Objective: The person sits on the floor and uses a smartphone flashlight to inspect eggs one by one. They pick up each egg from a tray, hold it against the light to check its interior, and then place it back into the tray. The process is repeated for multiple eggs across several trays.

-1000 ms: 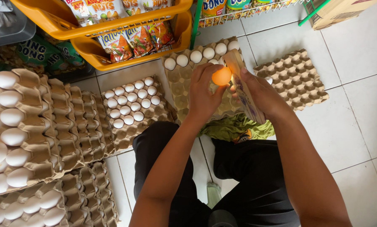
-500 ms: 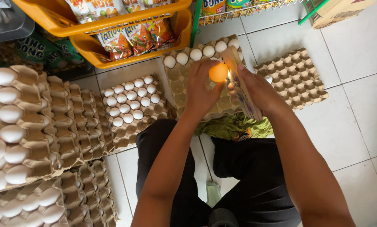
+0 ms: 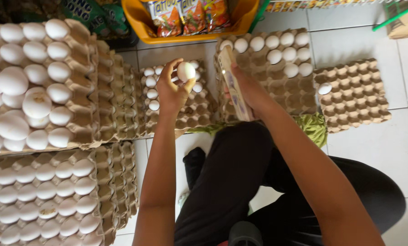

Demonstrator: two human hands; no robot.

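Left hand (image 3: 171, 91) pinches white egg (image 3: 186, 71) over small tray (image 3: 192, 111) | right hand (image 3: 249, 89) grips flat wooden candling box (image 3: 233, 84) | best: light fingertip hold.

The egg (image 3: 186, 71) pinched in the left hand (image 3: 171, 93) has a smooth, matt white shell, and the flat box (image 3: 234, 84) gripped by the right hand (image 3: 249, 91) looks like printed card with a slight sheen. The trays (image 3: 356, 98) at three o'clock of it are rough, matt brown pulp paper. At twelve o'clock the yellow basket (image 3: 142, 23) is glossy plastic holding shiny foil snack packets (image 3: 186, 13); the floor tiles (image 3: 395, 150) are smooth and glazed, and the green cloth (image 3: 314, 127) is soft and matt.
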